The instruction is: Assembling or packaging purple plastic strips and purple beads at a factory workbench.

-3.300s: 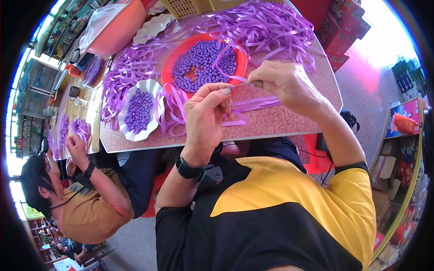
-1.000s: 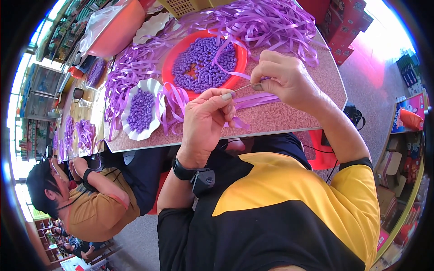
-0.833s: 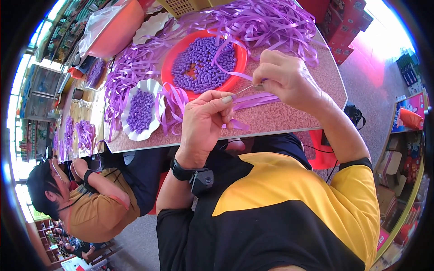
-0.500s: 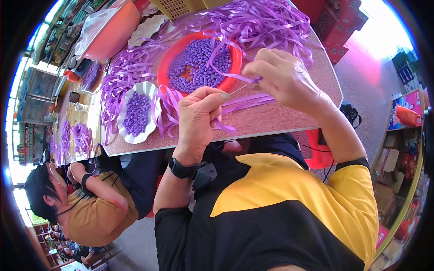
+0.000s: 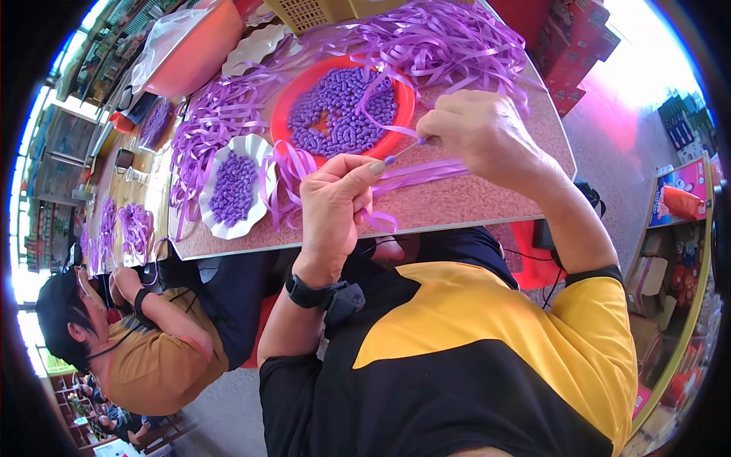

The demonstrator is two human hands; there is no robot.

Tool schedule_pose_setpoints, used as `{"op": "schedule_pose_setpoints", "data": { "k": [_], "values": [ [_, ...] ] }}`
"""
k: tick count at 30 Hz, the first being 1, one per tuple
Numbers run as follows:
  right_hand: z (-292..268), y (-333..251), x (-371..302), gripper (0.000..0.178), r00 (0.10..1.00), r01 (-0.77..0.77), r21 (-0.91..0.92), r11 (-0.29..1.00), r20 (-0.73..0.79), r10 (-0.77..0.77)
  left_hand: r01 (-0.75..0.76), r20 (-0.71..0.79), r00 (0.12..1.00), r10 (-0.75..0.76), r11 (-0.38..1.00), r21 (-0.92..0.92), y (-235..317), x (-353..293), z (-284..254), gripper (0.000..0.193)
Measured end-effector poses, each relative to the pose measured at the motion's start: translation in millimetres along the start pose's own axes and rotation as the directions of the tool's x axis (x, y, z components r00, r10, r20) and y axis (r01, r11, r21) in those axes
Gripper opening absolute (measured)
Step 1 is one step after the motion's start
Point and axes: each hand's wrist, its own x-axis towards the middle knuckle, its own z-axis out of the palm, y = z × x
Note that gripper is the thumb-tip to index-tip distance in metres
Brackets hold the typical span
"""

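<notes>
My left hand (image 5: 335, 198) is pinched closed over the table's near edge, with a small purple bead (image 5: 390, 160) at its thumb and fingertip. From there a thin needle (image 5: 408, 149) runs to my right hand (image 5: 483, 133), whose fingers are also pinched together. A light purple ribbon (image 5: 392, 128) reaches those right fingertips from over the bowl, with a bit of darker purple beside them. Another ribbon loop (image 5: 381, 222) hangs under my left hand. Behind both hands stands a red bowl (image 5: 279, 114) of purple beads (image 5: 335, 110). Exactly what my right fingers grip is partly hidden.
A scalloped white dish (image 5: 263, 186) of beads stands left of the bowl. Ribbon piles (image 5: 449, 42) cover the far table. A yellow basket (image 5: 308, 14) and a pink tub (image 5: 194, 49) are at the back. At left, another person (image 5: 156, 358) sits at an adjoining table.
My right hand has shifted slightly left and down. A purple bead now shows at my left fingertips, and less of the needle is visible between my hands.
</notes>
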Motion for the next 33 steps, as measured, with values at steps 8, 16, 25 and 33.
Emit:
{"op": "schedule_pose_setpoints", "data": {
  "k": [8,16,25,33],
  "values": [
    [-22.8,0.2,-6.5,0.018,0.973,-0.104,-0.134,0.986,0.191,0.129,-0.157,0.095,0.986,0.138,0.960,0.233,1.6,2.2,1.2,0.017],
    [-40.6,-0.7,-6.9,0.019,0.979,-0.059,-0.178,0.982,0.181,0.092,-0.559,0.310,0.823,0.476,0.587,0.585,2.8,8.4,32.9,0.045],
    [-43.5,4.7,-8.5,0.022,0.967,-0.130,-0.194,0.972,0.190,0.167,-0.221,0.310,0.945,0.101,0.898,0.381,3.0,20.1,51.3,0.040],
    [-33.6,25.4,-24.0,0.027,0.938,-0.285,-0.090,0.954,0.177,0.297,-0.210,0.245,0.957,0.153,0.951,0.227,-3.2,29.5,37.4,0.039]
  ]
}}
